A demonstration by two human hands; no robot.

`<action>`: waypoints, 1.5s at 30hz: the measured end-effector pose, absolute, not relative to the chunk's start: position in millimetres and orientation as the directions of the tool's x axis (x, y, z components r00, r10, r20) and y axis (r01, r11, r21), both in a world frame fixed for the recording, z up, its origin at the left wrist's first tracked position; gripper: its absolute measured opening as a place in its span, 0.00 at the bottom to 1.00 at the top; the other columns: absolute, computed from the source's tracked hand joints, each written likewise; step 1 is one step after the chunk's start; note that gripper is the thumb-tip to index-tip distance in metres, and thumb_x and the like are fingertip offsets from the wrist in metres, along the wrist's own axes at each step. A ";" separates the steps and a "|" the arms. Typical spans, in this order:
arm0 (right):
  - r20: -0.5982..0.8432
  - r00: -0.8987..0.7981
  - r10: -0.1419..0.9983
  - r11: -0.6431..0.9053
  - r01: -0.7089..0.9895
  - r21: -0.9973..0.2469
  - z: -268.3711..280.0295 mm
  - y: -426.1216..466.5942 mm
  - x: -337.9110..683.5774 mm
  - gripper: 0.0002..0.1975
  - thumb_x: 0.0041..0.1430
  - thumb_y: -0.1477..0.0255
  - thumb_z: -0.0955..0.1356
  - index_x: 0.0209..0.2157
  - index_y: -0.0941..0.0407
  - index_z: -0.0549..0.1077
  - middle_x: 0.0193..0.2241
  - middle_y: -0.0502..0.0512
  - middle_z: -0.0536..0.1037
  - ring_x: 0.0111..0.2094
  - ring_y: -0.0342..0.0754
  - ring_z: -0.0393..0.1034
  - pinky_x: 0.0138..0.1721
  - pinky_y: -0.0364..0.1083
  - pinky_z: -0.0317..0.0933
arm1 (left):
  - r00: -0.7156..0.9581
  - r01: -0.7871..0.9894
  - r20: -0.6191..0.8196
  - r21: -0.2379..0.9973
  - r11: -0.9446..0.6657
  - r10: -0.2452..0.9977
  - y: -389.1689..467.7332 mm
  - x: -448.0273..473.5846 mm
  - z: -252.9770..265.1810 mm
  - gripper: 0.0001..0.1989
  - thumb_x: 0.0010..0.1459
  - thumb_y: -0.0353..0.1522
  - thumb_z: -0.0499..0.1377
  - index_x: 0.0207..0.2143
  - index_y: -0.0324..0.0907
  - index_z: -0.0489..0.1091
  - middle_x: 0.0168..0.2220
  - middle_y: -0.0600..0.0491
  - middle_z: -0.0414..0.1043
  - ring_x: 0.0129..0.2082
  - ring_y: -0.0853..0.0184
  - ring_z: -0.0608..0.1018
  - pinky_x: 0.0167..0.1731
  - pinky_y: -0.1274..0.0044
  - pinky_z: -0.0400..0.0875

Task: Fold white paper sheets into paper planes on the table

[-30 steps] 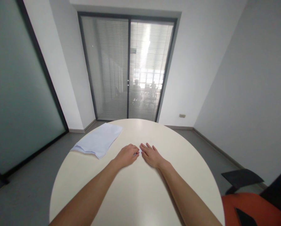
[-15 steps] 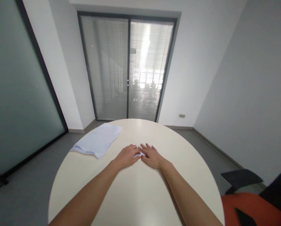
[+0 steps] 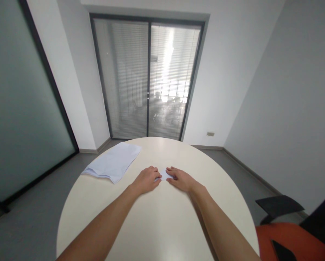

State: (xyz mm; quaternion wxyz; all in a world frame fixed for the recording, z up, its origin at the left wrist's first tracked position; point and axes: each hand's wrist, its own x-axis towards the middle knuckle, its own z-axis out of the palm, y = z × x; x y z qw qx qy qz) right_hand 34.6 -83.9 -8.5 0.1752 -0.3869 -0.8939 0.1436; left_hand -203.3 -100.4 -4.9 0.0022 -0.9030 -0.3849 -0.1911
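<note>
A small piece of white paper (image 3: pixel 164 175), which looks folded, lies near the middle of the round white table. My left hand (image 3: pixel 148 179) is closed on its left end, fingers curled and thumb near the table. On the paper's right end rests my right hand (image 3: pixel 181 178), its fingers and thumb closing around that side. Only the strip between my hands shows; both ends are hidden beneath my fingers.
A stack of white paper sheets (image 3: pixel 115 161) lies at the table's far left. The round table (image 3: pixel 151 224) stretches toward me. An orange chair (image 3: pixel 295 239) with a black armrest (image 3: pixel 280 205) stands at the right. Beyond are glass doors with blinds (image 3: pixel 121 79).
My right hand has slid to the right, and its spread fingers have drawn closer together. More of the small paper now shows between my hands. My left hand has hardly moved.
</note>
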 end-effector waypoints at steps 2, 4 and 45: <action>0.214 -0.631 0.746 0.655 0.638 -0.404 -6.6 -84.1 37.1 0.21 0.65 0.64 0.63 0.56 0.55 0.73 0.58 0.57 0.72 0.62 0.54 0.61 0.65 0.53 0.51 | 0.613 0.713 0.354 0.138 -0.688 0.707 -99.4 -203.3 -5.9 0.10 0.64 0.33 0.56 0.43 0.43 0.77 0.40 0.50 0.75 0.44 0.61 0.73 0.45 0.71 0.68; 0.218 -0.610 0.762 0.639 0.651 -0.409 -5.2 -84.6 39.2 0.19 0.64 0.65 0.64 0.52 0.55 0.76 0.55 0.57 0.75 0.60 0.54 0.65 0.61 0.52 0.57 | 0.595 0.728 0.359 0.138 -0.672 0.719 -98.5 -203.5 -6.8 0.10 0.64 0.32 0.55 0.43 0.43 0.76 0.40 0.50 0.75 0.44 0.61 0.73 0.45 0.71 0.68; 0.272 -0.406 0.873 0.486 0.776 -0.401 -4.9 -81.8 47.0 0.16 0.65 0.65 0.63 0.44 0.53 0.80 0.42 0.56 0.81 0.42 0.52 0.73 0.44 0.47 0.64 | 0.447 0.841 0.338 0.157 -0.518 0.828 -96.8 -202.9 -7.8 0.12 0.67 0.33 0.52 0.42 0.45 0.75 0.40 0.51 0.78 0.43 0.62 0.76 0.42 0.73 0.68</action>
